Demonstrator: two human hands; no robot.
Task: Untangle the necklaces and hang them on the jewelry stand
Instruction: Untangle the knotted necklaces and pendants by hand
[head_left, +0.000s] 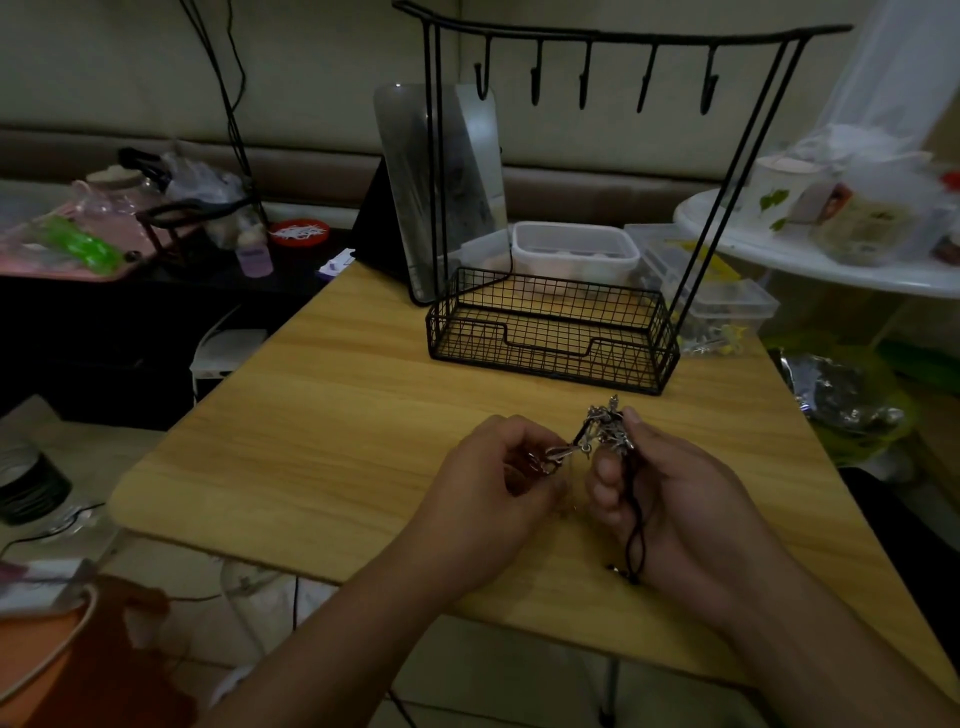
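A tangled bunch of necklaces (605, 428), silver charms on black cords, sits between my hands above the wooden table (337, 415). My right hand (670, 493) grips the main clump, and black cord ends hang down over its palm. My left hand (498, 493) pinches a silver clasp pulled out to the left of the clump. The black wire jewelry stand (613, 36) rises at the back of the table, with several bare hooks on its top bar and a mesh basket (550, 332) at its base.
A mirror (441, 187) leans behind the stand's left leg. Clear plastic boxes (576, 249) sit behind the basket. A white round table (810, 249) with jars stands at right, cluttered shelves at left. A foil bag (841, 395) lies off the table's right edge.
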